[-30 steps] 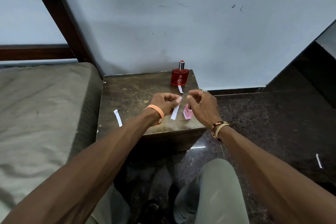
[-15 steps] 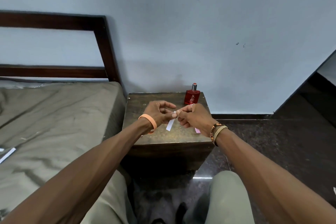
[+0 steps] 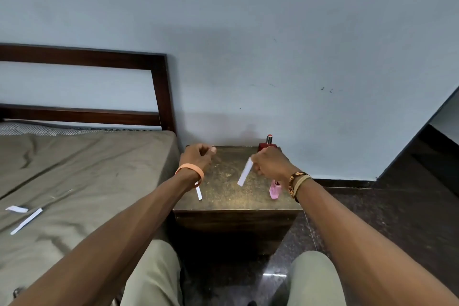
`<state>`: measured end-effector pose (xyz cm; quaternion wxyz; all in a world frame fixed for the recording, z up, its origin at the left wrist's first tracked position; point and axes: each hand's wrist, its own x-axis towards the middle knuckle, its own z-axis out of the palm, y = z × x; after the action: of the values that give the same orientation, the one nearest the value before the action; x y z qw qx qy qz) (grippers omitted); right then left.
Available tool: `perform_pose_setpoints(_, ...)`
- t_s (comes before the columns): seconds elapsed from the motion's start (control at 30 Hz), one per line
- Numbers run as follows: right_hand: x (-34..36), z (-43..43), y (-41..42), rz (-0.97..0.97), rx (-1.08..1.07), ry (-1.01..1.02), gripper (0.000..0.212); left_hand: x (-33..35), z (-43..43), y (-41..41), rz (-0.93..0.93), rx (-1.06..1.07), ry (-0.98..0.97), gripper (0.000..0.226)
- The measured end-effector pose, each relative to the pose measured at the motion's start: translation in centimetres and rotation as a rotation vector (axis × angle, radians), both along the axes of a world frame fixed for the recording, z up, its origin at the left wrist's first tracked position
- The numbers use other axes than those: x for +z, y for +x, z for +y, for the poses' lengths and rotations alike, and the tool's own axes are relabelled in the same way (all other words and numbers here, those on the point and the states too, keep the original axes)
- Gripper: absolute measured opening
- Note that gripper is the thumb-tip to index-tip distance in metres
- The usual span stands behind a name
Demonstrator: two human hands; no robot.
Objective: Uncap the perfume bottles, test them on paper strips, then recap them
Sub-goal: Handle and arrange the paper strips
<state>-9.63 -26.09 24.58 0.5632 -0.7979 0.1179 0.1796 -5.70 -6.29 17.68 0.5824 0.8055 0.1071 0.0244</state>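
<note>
- Two loose strips [image 3: 26, 221] lie on the bedsheet [image 3: 87, 181].
- A third strip [image 3: 199, 193] lies flat on the wooden table [image 3: 231, 196], beside the left wrist.
- The pink bottle [image 3: 275, 190] stands near the table's front right; its lettering is illegible.
- The right hand [image 3: 269, 165] pinches a paper strip [image 3: 245, 172] that hangs tilted above the tabletop.
- The left hand [image 3: 198, 156] has curled fingers and holds nothing.
- The red bottle [image 3: 266, 146] stands by the wall, its label hidden behind the right hand.

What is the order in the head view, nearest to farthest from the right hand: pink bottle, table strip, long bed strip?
1. Pink bottle, just below the right hand.
2. Table strip, by the orange wristband.
3. Long bed strip, far left.
</note>
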Motion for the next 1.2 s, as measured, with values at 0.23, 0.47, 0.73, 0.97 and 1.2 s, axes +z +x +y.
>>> perform_pose_setpoints(0.23,0.0,-0.4,0.1,-0.038,0.055,-0.068,0.021,0.3,-0.7,-1.4,-0.022,-0.054,0.212,0.008)
perform_pose_setpoints(0.47,-0.5,-1.6,0.4,-0.026,0.059,-0.102,0.017,-0.3,-0.7,-1.0,-0.006,-0.067,0.212,0.005)
perform_pose_setpoints(0.73,-0.4,-1.7,0.9,0.020,0.042,0.152,0.013,0.0,-0.7,-0.7,-0.006,-0.097,0.226,0.004)
perform_pose_setpoints(0.97,1.0,-1.4,0.6,-0.052,0.101,0.593,0.020,0.4,-0.9,-0.1,-0.019,-0.103,0.210,0.004)
perform_pose_setpoints(1.2,-1.0,-0.6,0.8,-0.121,0.128,-0.181,0.021,0.2,-0.8,-0.2,-0.023,-0.099,0.189,0.004)
